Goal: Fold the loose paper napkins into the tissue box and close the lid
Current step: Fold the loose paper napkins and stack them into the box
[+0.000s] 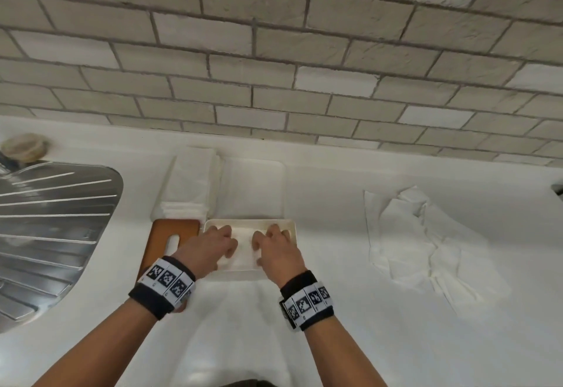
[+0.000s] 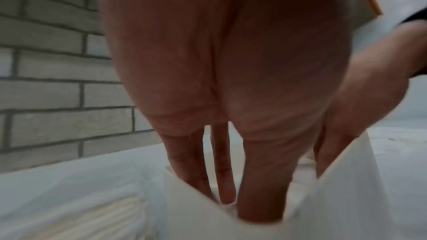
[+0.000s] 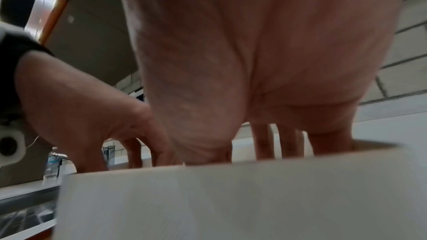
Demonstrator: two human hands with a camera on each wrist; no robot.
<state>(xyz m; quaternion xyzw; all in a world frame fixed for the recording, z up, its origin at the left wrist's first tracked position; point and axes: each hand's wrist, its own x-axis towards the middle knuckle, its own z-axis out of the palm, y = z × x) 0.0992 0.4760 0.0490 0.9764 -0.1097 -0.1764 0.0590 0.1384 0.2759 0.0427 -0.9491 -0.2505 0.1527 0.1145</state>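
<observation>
A white tissue box stands open on the counter, with a white napkin lying inside it. Both hands reach down into it. My left hand presses on the napkin's left part with straight fingers, inside the box wall. My right hand presses on the right part, its fingers dipping behind the near wall. A brown wooden lid with a slot lies flat just left of the box. Loose crumpled napkins lie on the counter to the right.
A stack of folded napkins and a flat white sheet lie behind the box. A steel sink drainer fills the left side. A grey brick wall closes the back of the white counter.
</observation>
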